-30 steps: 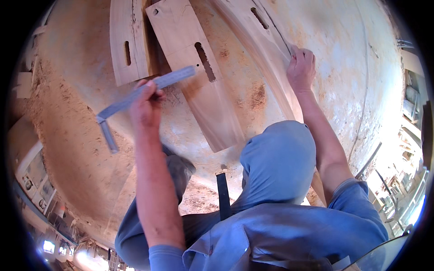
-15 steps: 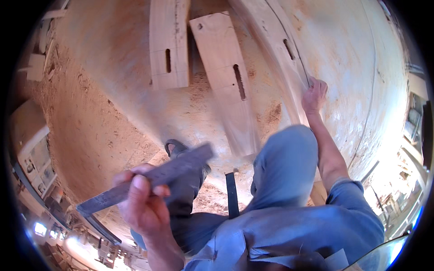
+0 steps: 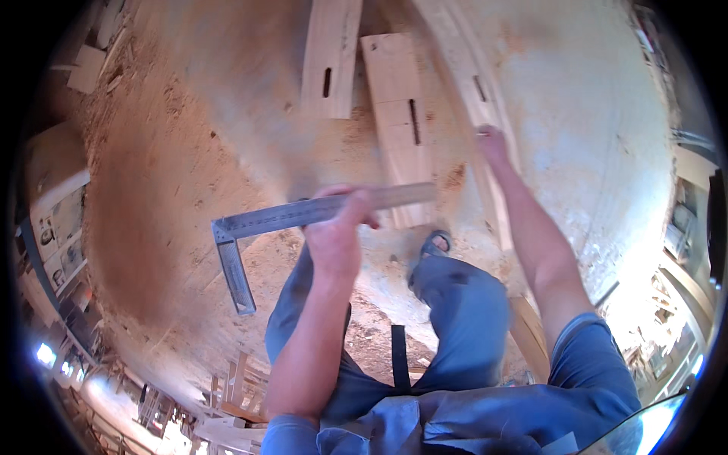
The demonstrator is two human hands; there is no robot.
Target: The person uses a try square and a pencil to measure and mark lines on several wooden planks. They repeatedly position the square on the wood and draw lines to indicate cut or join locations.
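1. Worked so far: the pale, flat wooden board with a squared end [image 3: 398, 76], at upper centre, already has a long dark slot [image 3: 415, 121] and a thin line drawn across its face.
2. To its left in the upper frame, the pale wooden board with a shorter slot [image 3: 327, 45] is cut too; at upper right of centre, the long, slightly curved pale wooden plank [image 3: 464, 61] likewise bears a slot.
3. Left to do: the pictures do not settle it. No cutting tool is on any board, and the slots look finished as far as can be judged at this blur.
4. The grey metal L-shaped square [image 3: 265, 218] lies across the middle of the frame, its short leg hanging toward lower left. Its free end overlaps the squared board's lower end in view; contact cannot be told.
5. The left hand [image 3: 337, 227], near centre, has its fingers curled round the square's long blade, pinching it against the thumb; its forearm rises from the lower edge.
6. The right hand [image 3: 493, 142], upper right of centre, is at the curved plank, arm stretched up from lower right. Blur hides whether it grips or merely rests.
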